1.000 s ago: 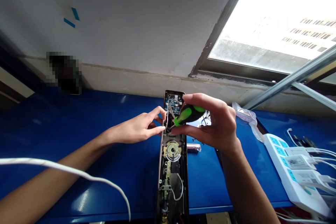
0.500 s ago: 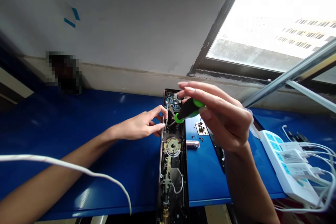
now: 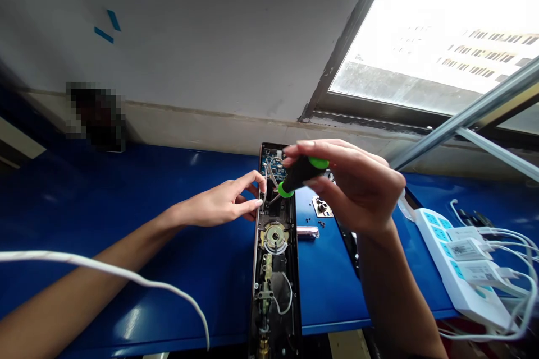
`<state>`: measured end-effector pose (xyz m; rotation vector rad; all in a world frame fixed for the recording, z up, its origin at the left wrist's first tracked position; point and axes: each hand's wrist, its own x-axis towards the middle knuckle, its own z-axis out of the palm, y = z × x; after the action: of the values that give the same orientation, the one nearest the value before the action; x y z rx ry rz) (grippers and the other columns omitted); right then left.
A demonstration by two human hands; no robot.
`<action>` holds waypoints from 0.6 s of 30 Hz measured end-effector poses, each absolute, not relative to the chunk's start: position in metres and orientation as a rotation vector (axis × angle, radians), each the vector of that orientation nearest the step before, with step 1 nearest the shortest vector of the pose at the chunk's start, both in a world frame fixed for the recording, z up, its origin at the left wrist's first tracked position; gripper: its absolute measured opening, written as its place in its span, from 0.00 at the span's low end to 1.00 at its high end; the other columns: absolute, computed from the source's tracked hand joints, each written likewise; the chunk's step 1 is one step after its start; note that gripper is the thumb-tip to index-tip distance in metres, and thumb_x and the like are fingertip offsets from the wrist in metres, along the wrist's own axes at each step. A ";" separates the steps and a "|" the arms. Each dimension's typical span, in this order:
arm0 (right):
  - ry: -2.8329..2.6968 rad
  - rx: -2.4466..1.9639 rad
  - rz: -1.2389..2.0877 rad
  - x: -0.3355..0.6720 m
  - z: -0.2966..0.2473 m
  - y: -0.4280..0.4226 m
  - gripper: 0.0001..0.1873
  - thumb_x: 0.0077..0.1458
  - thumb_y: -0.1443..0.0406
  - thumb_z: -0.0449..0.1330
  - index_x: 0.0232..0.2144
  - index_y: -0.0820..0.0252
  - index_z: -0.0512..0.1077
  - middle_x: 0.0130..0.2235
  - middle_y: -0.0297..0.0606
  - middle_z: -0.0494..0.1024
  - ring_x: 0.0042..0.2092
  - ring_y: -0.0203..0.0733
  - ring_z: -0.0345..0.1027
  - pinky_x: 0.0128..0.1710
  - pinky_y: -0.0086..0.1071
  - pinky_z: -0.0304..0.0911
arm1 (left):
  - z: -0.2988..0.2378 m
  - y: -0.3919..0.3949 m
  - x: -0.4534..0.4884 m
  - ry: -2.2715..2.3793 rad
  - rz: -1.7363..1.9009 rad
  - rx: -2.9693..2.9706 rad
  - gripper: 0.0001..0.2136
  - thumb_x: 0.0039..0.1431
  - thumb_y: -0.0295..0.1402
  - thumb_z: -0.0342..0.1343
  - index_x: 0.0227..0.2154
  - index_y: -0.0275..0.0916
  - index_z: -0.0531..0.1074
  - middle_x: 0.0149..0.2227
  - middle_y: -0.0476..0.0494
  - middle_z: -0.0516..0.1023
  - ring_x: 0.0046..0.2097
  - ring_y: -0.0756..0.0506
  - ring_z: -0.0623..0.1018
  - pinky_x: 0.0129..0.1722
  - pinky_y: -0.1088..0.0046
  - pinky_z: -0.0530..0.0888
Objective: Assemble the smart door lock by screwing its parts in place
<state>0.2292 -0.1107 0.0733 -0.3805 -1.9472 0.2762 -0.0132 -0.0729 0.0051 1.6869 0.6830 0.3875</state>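
Note:
A long, narrow lock housing (image 3: 269,261), its inside exposed, lies lengthwise before me and runs past the bottom of the view. My left hand (image 3: 233,200) is at its left wall, thumb and index finger closed on a thin grey cable (image 3: 265,185) that runs down from the blue circuit board (image 3: 273,167). My right hand (image 3: 357,179) is wrapped around the handle of a black and green screwdriver (image 3: 297,175). The screwdriver slants down to the left, its shaft reaching into the housing just below the board. What its tip touches is too small to make out.
Right of the housing lie small dark screws (image 3: 321,224), a small square circuit board (image 3: 322,206) and a shiny pinkish cylinder (image 3: 308,231). A white power strip (image 3: 455,269) with plugged-in chargers is at the right. A loose white cable (image 3: 126,272) crosses above my left forearm.
My right hand's grip has shifted slightly and the screwdriver handle has turned a little. My left hand keeps its pinch at the housing wall. The whole view has shifted slightly.

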 end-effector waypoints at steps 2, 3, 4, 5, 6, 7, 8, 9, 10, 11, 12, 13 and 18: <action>-1.909 -0.367 0.161 0.229 0.074 -0.109 0.27 0.54 0.67 0.75 0.56 0.50 0.80 0.45 0.39 0.84 0.41 0.44 0.80 0.36 0.39 0.81 | 0.004 -0.072 -0.013 0.683 0.390 1.692 0.09 0.72 0.38 0.56 0.49 0.44 0.65 0.49 0.46 0.74 0.48 0.42 0.83 0.50 0.58 0.84; -1.900 -0.371 0.110 0.229 0.074 -0.108 0.26 0.52 0.63 0.77 0.54 0.51 0.82 0.42 0.38 0.83 0.39 0.43 0.79 0.34 0.37 0.79 | 0.004 -0.072 -0.013 0.683 0.389 1.692 0.09 0.72 0.39 0.56 0.49 0.44 0.65 0.49 0.45 0.74 0.49 0.42 0.83 0.50 0.58 0.84; -1.900 -0.389 0.081 0.229 0.075 -0.109 0.25 0.53 0.59 0.76 0.54 0.52 0.82 0.42 0.39 0.82 0.39 0.42 0.78 0.34 0.37 0.79 | 0.004 -0.072 -0.013 0.681 0.388 1.689 0.09 0.72 0.39 0.56 0.49 0.44 0.65 0.49 0.45 0.74 0.49 0.42 0.83 0.50 0.59 0.84; -1.909 -0.414 0.079 0.229 0.075 -0.110 0.23 0.59 0.57 0.73 0.55 0.53 0.81 0.44 0.41 0.82 0.41 0.43 0.78 0.36 0.38 0.79 | 0.004 -0.071 -0.013 0.681 0.385 1.688 0.09 0.72 0.39 0.56 0.49 0.44 0.65 0.49 0.45 0.74 0.49 0.42 0.83 0.50 0.59 0.84; -1.924 -0.445 0.104 0.229 0.075 -0.111 0.20 0.65 0.57 0.67 0.57 0.54 0.80 0.48 0.43 0.82 0.45 0.45 0.79 0.41 0.41 0.80 | 0.004 -0.071 -0.013 0.683 0.382 1.689 0.09 0.72 0.39 0.56 0.49 0.44 0.65 0.50 0.45 0.74 0.49 0.42 0.83 0.50 0.59 0.84; -1.947 -0.464 0.151 0.229 0.076 -0.112 0.19 0.69 0.60 0.61 0.60 0.53 0.78 0.53 0.44 0.82 0.48 0.47 0.80 0.45 0.44 0.81 | 0.005 -0.071 -0.013 0.685 0.379 1.693 0.09 0.72 0.39 0.56 0.49 0.44 0.65 0.50 0.45 0.74 0.48 0.42 0.83 0.50 0.59 0.84; -1.967 -0.470 0.204 0.229 0.076 -0.113 0.20 0.71 0.64 0.58 0.62 0.52 0.76 0.57 0.44 0.81 0.52 0.48 0.80 0.49 0.47 0.80 | 0.005 -0.071 -0.012 0.687 0.378 1.699 0.09 0.72 0.39 0.56 0.49 0.44 0.65 0.50 0.45 0.74 0.47 0.43 0.83 0.50 0.59 0.84; -1.976 -0.456 0.247 0.229 0.075 -0.113 0.22 0.70 0.68 0.57 0.63 0.51 0.74 0.59 0.43 0.81 0.53 0.49 0.80 0.51 0.49 0.80 | 0.005 -0.071 -0.013 0.687 0.381 1.705 0.09 0.72 0.39 0.56 0.48 0.44 0.65 0.50 0.45 0.74 0.46 0.43 0.83 0.50 0.59 0.84; -1.973 -0.428 0.265 0.229 0.075 -0.112 0.23 0.69 0.70 0.59 0.63 0.50 0.74 0.58 0.42 0.81 0.53 0.49 0.81 0.51 0.49 0.80 | 0.005 -0.071 -0.013 0.689 0.382 1.709 0.09 0.72 0.39 0.56 0.48 0.44 0.65 0.50 0.45 0.74 0.46 0.43 0.83 0.50 0.59 0.84; -1.962 -0.399 0.255 0.229 0.074 -0.111 0.24 0.66 0.70 0.63 0.62 0.50 0.75 0.55 0.41 0.83 0.50 0.48 0.81 0.48 0.47 0.81 | 0.006 -0.071 -0.013 0.689 0.382 1.711 0.09 0.72 0.39 0.56 0.48 0.44 0.65 0.50 0.45 0.74 0.46 0.43 0.83 0.50 0.59 0.84; -1.943 -0.379 0.218 0.230 0.074 -0.110 0.24 0.62 0.69 0.68 0.60 0.51 0.77 0.51 0.41 0.84 0.46 0.47 0.82 0.43 0.43 0.82 | 0.006 -0.071 -0.013 0.687 0.381 1.709 0.09 0.72 0.39 0.56 0.48 0.44 0.65 0.51 0.45 0.74 0.46 0.43 0.83 0.51 0.59 0.84; -1.919 -0.371 0.163 0.230 0.074 -0.109 0.24 0.58 0.66 0.73 0.57 0.51 0.80 0.45 0.40 0.84 0.42 0.44 0.80 0.38 0.39 0.81 | 0.006 -0.071 -0.013 0.687 0.380 1.707 0.09 0.71 0.39 0.56 0.48 0.44 0.65 0.51 0.45 0.74 0.47 0.43 0.83 0.51 0.59 0.84; -1.930 -0.478 0.031 0.231 0.076 -0.111 0.18 0.69 0.56 0.63 0.57 0.49 0.80 0.45 0.41 0.81 0.44 0.43 0.78 0.38 0.39 0.79 | 0.008 -0.071 -0.013 0.701 0.370 1.716 0.10 0.71 0.40 0.56 0.49 0.43 0.66 0.50 0.45 0.75 0.46 0.44 0.83 0.51 0.60 0.83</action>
<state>0.2306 -0.1108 0.0760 -0.4776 -1.9302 0.0310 -0.0127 -0.0710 0.0076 1.7156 0.7007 0.3705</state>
